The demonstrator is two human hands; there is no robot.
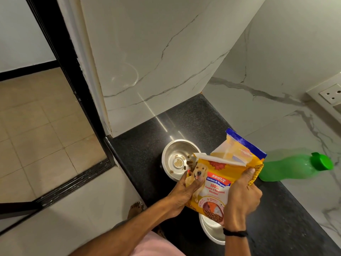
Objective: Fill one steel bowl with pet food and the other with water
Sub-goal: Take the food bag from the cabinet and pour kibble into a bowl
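Kibble (189, 162) spills from a tilted yellow dog-food bag (215, 183) into the farther steel bowl (172, 147) on the black bench (184, 122). The left hand (184, 193) and right hand (241, 196) both grip the bag. A nearer steel bowl (212, 235) sits beneath it, and a green bottle (291, 169) lies on its side to the right.

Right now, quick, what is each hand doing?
Left hand: closed, holding the pet food bag near its open mouth.
Right hand: closed, holding the same bag at its other side.
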